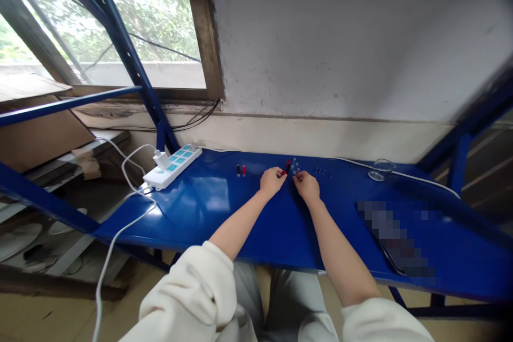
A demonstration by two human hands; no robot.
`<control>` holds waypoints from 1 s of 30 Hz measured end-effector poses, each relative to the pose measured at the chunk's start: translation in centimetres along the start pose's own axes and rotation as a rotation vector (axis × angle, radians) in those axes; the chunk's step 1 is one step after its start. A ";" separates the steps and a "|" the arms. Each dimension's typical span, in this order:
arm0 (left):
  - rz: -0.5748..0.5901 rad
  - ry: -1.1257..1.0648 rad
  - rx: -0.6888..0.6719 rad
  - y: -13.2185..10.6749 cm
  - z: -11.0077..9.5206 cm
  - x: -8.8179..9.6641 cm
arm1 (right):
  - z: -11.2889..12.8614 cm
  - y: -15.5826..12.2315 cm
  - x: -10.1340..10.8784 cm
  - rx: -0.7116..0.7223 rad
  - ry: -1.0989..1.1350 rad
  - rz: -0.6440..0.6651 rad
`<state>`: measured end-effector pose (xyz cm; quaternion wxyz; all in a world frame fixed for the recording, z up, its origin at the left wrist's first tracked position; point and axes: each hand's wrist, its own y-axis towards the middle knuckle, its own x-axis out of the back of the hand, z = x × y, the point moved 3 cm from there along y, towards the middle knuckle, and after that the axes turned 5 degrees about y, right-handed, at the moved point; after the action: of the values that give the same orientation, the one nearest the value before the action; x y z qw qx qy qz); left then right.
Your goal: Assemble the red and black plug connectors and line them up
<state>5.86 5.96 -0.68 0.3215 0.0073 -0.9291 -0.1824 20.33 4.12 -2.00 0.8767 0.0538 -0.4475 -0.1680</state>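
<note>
Near the middle of the blue table, my left hand (pixel 272 182) is closed in a pinch on a small red cap-like piece (pixel 284 172). My right hand (pixel 308 187) is just to its right, thumb and finger pinched at a small clear tube-like piece (pixel 295 172). Between and beyond the fingertips are more red and black pieces (pixel 288 164) and clear tubes (pixel 294 162), partly hidden. Left of my hands, a small tube with a black top (pixel 238 169) and one with a red top (pixel 244 170) stand upright side by side.
Several tiny clear pieces (pixel 324 171) lie right of my hands. A white power strip (pixel 173 166) with a plugged-in charger is at the left. Clear round dishes or rings (pixel 377 175) sit at the back right. A dark flat item (pixel 380 243), partly blurred, lies at the right.
</note>
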 end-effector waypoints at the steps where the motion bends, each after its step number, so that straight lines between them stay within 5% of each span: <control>1: 0.002 0.007 0.012 0.1 0.0 -0.4 | 0.0 0.0 0.0 0.004 -0.012 0.001; 15: -0.012 0.188 -0.015 1.0 0.2 -2.6 | 0.2 -0.2 0.2 -0.035 -0.083 0.034; 25: 0.055 0.369 0.062 1.0 -0.5 -2.4 | 0.1 -0.1 0.1 -0.088 -0.086 0.049; 30: 0.139 0.436 0.072 0.4 -1.2 -0.7 | 0.3 -0.2 0.1 -0.096 -0.116 0.057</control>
<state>7.17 6.05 -0.09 0.5258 -0.0060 -0.8420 -0.1207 20.13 3.92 -1.82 0.8554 -0.0108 -0.4903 -0.1668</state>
